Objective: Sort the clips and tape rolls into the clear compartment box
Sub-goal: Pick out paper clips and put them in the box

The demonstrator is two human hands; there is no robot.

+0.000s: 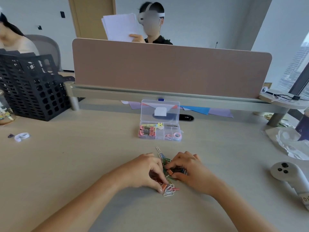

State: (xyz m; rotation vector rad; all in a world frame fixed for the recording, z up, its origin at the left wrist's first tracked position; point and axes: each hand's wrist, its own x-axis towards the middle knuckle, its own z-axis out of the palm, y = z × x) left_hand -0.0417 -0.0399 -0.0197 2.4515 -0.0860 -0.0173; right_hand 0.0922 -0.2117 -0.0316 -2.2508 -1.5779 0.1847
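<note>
A heap of coloured paper clips (168, 190) lies on the desk between my hands. My left hand (143, 171) curls over its left side, fingertips pinching clips. My right hand (189, 168) curls over the right side, fingers gathering clips. Beyond them stands the clear compartment box (160, 138) with its lid (160, 111) upright. Pink binder clips (147, 130) fill its left compartment. Small pink tape rolls (176, 136) sit at its right front corner.
A black mesh basket (33, 87) stands at the back left, a desk divider (170, 69) runs across behind the box. A white controller (291, 178) and crumpled plastic (287, 139) lie at the right. A white band (21, 136) lies at the left.
</note>
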